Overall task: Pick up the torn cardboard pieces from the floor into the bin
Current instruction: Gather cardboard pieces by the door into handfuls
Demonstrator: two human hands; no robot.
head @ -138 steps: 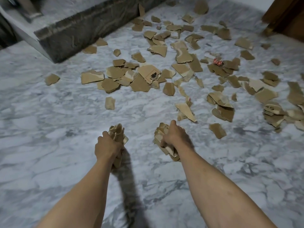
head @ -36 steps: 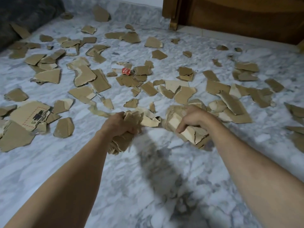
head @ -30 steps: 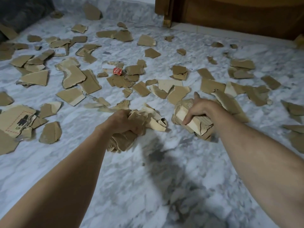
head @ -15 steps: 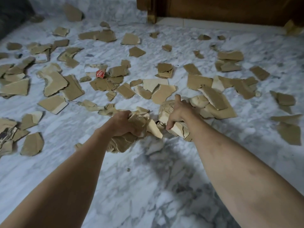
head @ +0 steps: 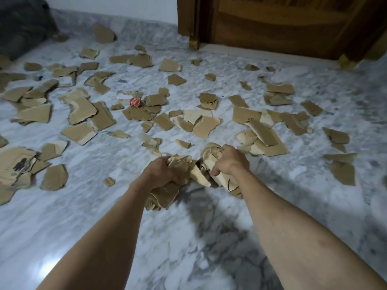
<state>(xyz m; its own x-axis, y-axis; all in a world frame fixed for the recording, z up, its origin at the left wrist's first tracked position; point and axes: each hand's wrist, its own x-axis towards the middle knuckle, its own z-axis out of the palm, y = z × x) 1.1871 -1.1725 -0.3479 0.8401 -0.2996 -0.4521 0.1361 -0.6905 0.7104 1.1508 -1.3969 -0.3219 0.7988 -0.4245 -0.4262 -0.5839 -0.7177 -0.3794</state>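
Note:
My left hand grips a crumpled bundle of torn cardboard pieces that hangs below its fingers. Right beside it, my right hand grips a second bundle of cardboard pieces. The two bundles touch between my hands, low over the marble floor. Several loose torn cardboard pieces lie scattered across the floor ahead and to both sides. No bin is in view.
A wooden door with its frame stands at the back right. A dark stone block sits at the back left. One red scrap lies among the pieces. A large printed cardboard piece lies at the far left.
My view has swung right, away from the stone block and toward the door. Both hands kept their bundles and have drawn together until the bundles touch.

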